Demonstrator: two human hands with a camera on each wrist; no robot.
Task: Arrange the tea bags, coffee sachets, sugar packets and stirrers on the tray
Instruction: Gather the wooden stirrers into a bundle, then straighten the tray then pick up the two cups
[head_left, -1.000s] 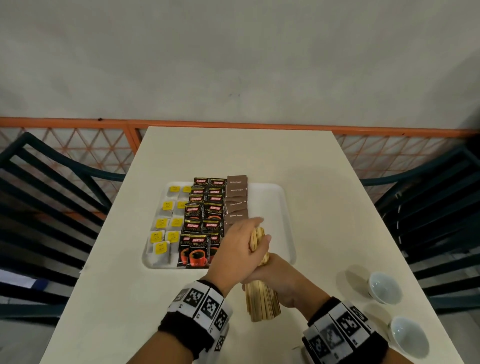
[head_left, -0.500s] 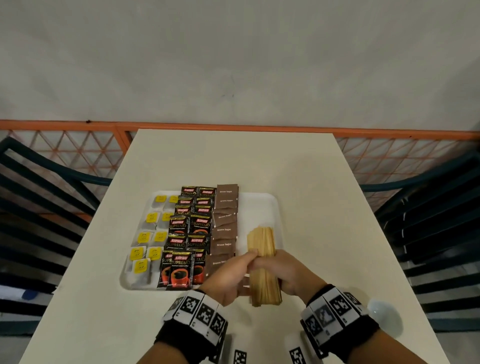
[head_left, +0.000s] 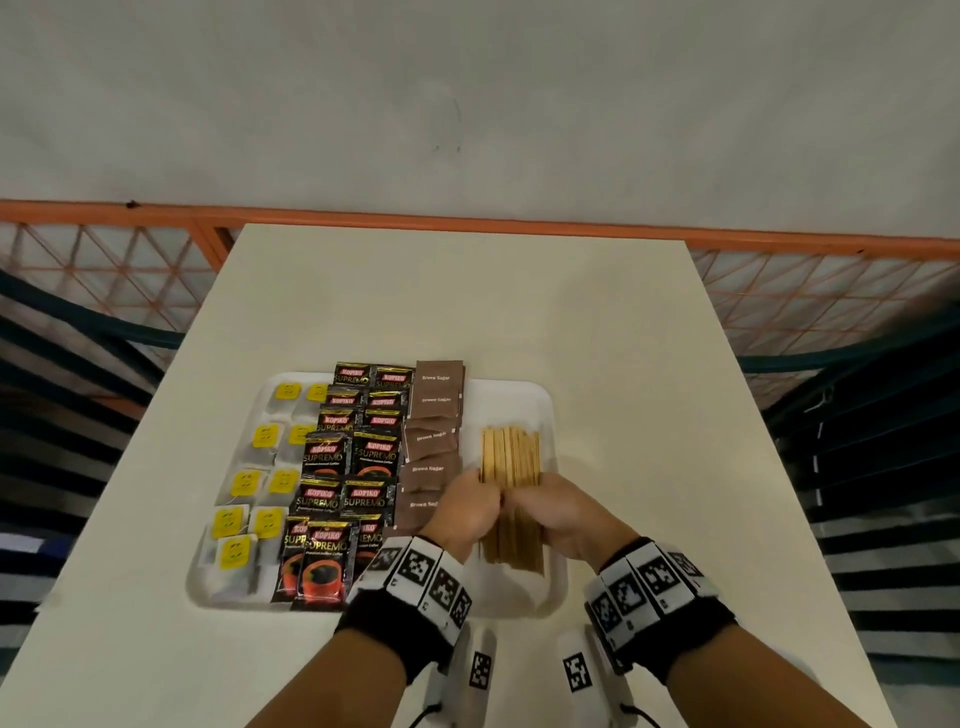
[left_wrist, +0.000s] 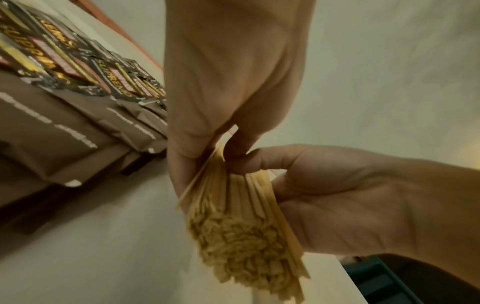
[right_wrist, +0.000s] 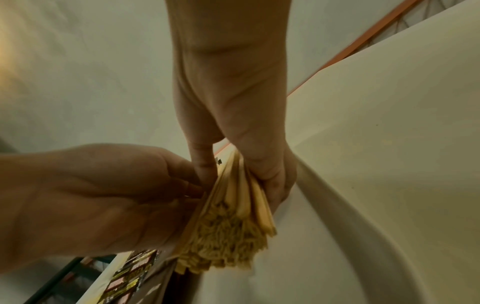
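Stirrers (head_left: 511, 457) are lying bunched along the tray's (head_left: 548, 603) right edge; your left hand (head_left: 467, 512) and right hand (head_left: 563, 512) are both clamping them, fingers curled round the bundle's middle. Your hands are hiding the nearest sugar packets (head_left: 434, 434).

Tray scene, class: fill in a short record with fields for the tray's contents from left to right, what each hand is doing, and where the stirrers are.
Tray: white, on table
Left columns: tea bags, yellow tags
Middle: coffee sachets
Next: brown sugar packets
Right part: stirrers, one bundle
Left hand: grips stirrers
Right hand: grips stirrers
Stirrer contact with tray: cannot tell
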